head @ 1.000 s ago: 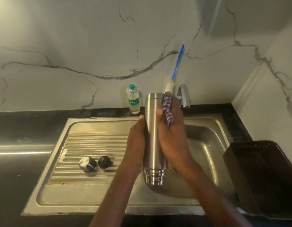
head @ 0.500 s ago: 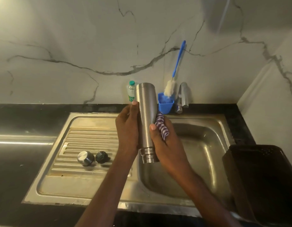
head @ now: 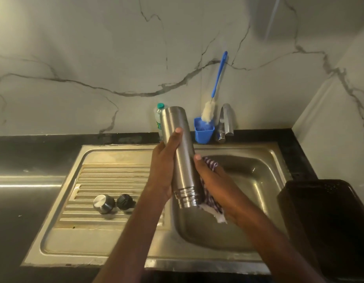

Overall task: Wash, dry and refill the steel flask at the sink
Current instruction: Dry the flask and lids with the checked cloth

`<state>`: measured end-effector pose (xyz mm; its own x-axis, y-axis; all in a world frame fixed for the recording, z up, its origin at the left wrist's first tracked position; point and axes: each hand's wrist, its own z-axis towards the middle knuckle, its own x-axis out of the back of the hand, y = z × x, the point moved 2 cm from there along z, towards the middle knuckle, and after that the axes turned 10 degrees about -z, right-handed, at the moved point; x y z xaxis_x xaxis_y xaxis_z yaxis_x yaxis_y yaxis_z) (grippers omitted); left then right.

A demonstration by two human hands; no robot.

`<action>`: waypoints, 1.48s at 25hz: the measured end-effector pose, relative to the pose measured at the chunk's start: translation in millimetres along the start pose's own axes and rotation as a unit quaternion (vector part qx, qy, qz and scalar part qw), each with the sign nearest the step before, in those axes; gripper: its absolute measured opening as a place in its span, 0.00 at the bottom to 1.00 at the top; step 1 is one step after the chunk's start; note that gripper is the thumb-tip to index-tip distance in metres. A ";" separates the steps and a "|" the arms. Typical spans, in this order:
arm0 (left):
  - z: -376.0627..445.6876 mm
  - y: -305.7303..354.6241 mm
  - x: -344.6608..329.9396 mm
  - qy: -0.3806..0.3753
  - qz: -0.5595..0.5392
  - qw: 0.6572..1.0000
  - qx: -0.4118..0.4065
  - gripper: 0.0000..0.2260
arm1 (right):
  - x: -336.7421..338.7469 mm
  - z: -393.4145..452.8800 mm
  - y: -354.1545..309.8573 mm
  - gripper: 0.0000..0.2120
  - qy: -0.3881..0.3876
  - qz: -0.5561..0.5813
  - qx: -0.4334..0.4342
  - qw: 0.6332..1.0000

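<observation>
Both hands' grip (head: pixel 162 170) (head: pixel 212 180): smooth steel flask (head: pixel 180 156), checked cloth (head: pixel 211 201).

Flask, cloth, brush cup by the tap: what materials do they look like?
Flask: brushed steel by the look, with a satin grey sheen, soft streaked highlights and machined rings near the threaded end. Cloth: woven fabric, likely cotton, in a purple and white check, limp and crumpled in the right hand. Brush cup: probably moulded plastic, an even opaque blue with a dull gloss.
</observation>
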<state>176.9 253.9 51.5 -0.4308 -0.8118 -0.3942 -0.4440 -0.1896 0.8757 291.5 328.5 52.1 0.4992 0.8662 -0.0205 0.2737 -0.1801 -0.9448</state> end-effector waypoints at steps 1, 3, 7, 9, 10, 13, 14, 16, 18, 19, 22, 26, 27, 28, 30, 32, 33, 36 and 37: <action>4.3 6.4 9.1 -0.015 -0.003 1.000 -0.006 0.25 | 3.1 -6.4 -5.2 0.16 -0.011 0.008 -0.009 1.000; 8.1 19.8 26.5 -0.038 0.060 0.996 -0.051 0.17 | 11.8 -9.2 -15.1 0.15 0.039 -0.038 0.020 0.998; 8.2 43.2 63.2 -0.123 0.328 0.924 -0.150 0.20 | -1.5 1.8 -60.1 0.17 0.135 -0.262 0.316 0.902; 7.5 48.2 72.3 -0.168 0.343 0.909 -0.166 0.24 | -22.6 19.3 -69.6 0.23 0.083 -0.410 0.398 0.816; 6.1 49.9 75.9 -0.170 0.340 0.906 -0.185 0.23 | -33.1 26.6 -73.5 0.26 0.071 -0.452 0.395 0.797; -0.2 50.5 86.0 -0.119 0.353 0.892 -0.256 0.30 | -60.9 31.7 -79.3 0.28 0.226 -0.545 0.258 0.765; -1.4 51.4 91.6 -0.100 0.366 0.884 -0.272 0.32 | -70.3 28.9 -78.9 0.26 0.276 -0.599 0.197 0.726; -2.8 56.1 102.8 -0.075 0.372 0.880 -0.287 0.33 | -87.1 21.7 -75.1 0.18 0.298 -0.657 0.181 0.669; -5.9 66.8 113.1 -0.094 0.338 0.893 -0.282 0.27 | -99.8 12.6 -73.2 0.24 0.252 -0.611 0.307 0.685; -7.1 73.3 117.6 -0.114 0.324 0.899 -0.273 0.25 | -103.3 12.6 -73.2 0.26 0.212 -0.556 0.370 0.713; -10.7 93.6 133.6 -0.175 0.316 0.903 -0.232 0.22 | -110.1 20.6 -93.3 0.17 0.142 -0.385 0.364 0.836; -10.8 107.8 146.7 -0.198 0.401 0.862 -0.241 0.21 | -122.7 25.1 -105.8 0.24 0.163 -0.461 0.191 0.851; -10.4 110.6 148.4 -0.192 0.422 0.850 -0.251 0.18 | -126.2 22.1 -100.1 0.23 0.186 -0.539 0.239 0.786; -9.8 113.0 149.5 -0.187 0.431 0.844 -0.257 0.17 | -133.4 17.4 -93.8 0.23 0.189 -0.617 0.302 0.702; -8.3 115.5 155.0 -0.192 0.430 0.842 -0.262 0.16 | -146.9 15.7 -86.4 0.23 0.173 -0.660 0.375 0.627; -9.8 116.4 159.2 -0.202 0.453 0.824 -0.275 0.20 | -148.1 26.1 -98.1 0.23 0.175 -0.588 0.303 0.729; -10.9 116.5 161.8 -0.205 0.465 0.813 -0.285 0.24 | -147.8 28.5 -107.7 0.25 0.176 -0.517 0.219 0.809; -11.8 113.2 163.6 -0.213 0.371 0.868 -0.250 0.32 | -141.5 24.6 -114.6 0.25 0.136 -0.149 0.011 0.979; -11.1 110.3 162.1 -0.211 0.277 0.914 -0.207 0.31 | -149.2 21.1 -108.6 0.25 0.118 -0.054 -0.003 0.992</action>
<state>66.9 95.3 87.3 -0.8035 -0.5771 0.1460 0.2319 -0.0776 0.9696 170.0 228.7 150.9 0.6449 0.7478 0.1580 0.3407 -0.0961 -0.9353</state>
